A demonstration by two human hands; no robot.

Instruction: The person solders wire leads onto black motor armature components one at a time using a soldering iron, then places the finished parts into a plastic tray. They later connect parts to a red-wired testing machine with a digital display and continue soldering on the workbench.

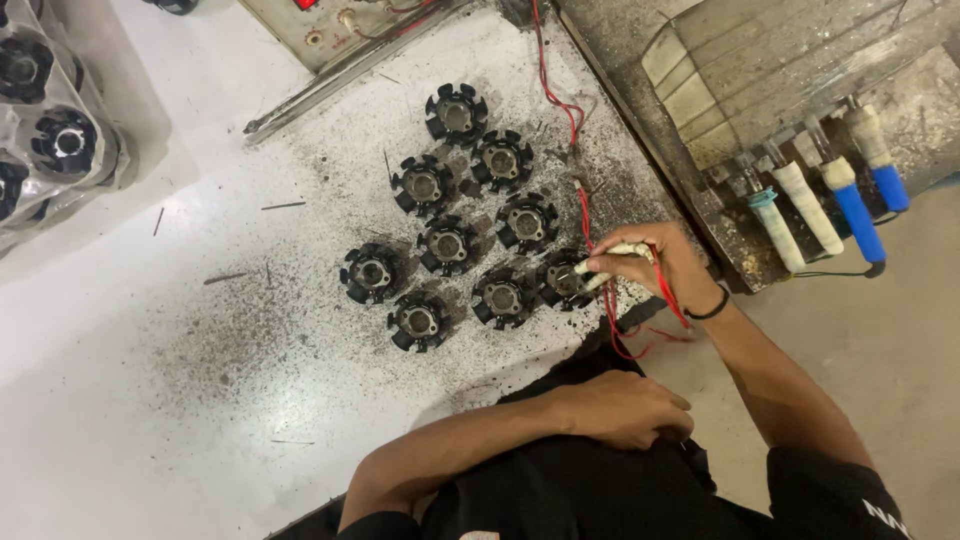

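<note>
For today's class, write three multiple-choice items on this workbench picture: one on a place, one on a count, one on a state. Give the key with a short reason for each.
1. Where does the left hand rest?
A. on the round black parts
B. against the person's own dark shirt
C. on the blue-handled tools

2. How many round black parts lie in the group on the white table?
A. five
B. nine
C. fourteen

3. What is the right hand doing?
A. lying flat and empty
B. holding two pale probes with red wires, tips at a black part
C. gripping a blue handle

Key: B, the hand lies on the shirt, below the table edge; B, nine parts can be counted; B, the fingers pinch the probes, whose tips meet the nearest part.
</note>
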